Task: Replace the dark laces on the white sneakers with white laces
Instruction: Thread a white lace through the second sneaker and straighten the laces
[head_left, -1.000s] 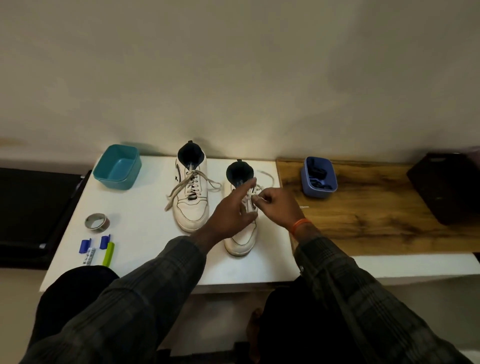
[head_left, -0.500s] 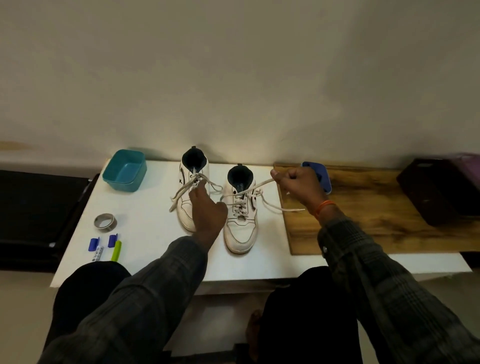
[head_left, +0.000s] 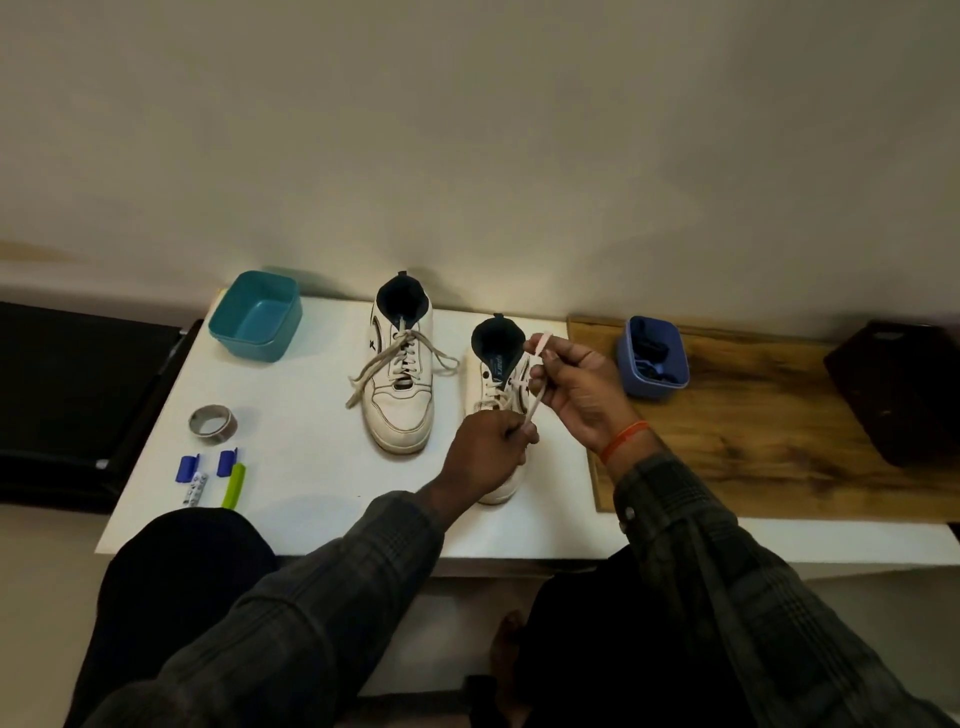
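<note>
Both hands pinch a white lace above the right sneaker: left hand nearer, right hand farther.

Two shoes on a table
The left shoe sits at nine o'clock of the right shoe; a tub sits at three o'clock.

I see both my arms in long dark grey plaid sleeves, with a small pale button at the right cuff. A thin orange thread band circles my right wrist, and dark trousers cover my knees.
</note>
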